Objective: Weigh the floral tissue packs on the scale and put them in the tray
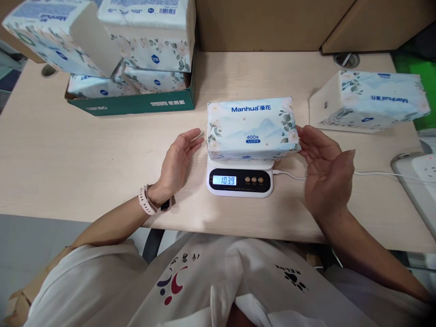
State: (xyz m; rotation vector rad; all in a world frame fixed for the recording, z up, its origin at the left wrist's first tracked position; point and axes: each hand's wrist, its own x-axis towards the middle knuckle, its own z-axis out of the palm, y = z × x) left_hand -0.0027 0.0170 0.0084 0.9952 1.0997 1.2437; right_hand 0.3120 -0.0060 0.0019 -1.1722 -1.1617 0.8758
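Note:
A floral pack of Manhua tissues (252,125) lies on a small white kitchen scale (269,188), covering its platform. The lit display of the scale reads about 103.9. My left hand (176,164) rests on the desk left of the pack, fingers stretched out, with a narrow gap to it. On the other side, my right hand (325,170) is palm-in with its fingers extended. Its fingertips are at the pack's right end, partly hidden behind it; I cannot tell whether they touch. Neither hand is gripping the pack.
A second tissue pack (378,102) lies at the right. At the back left, a green carton (136,105) holds more packs, stacked above its rim. A white cable (291,175) runs right from the scale toward a power strip (424,165). Cardboard (272,27) stands behind.

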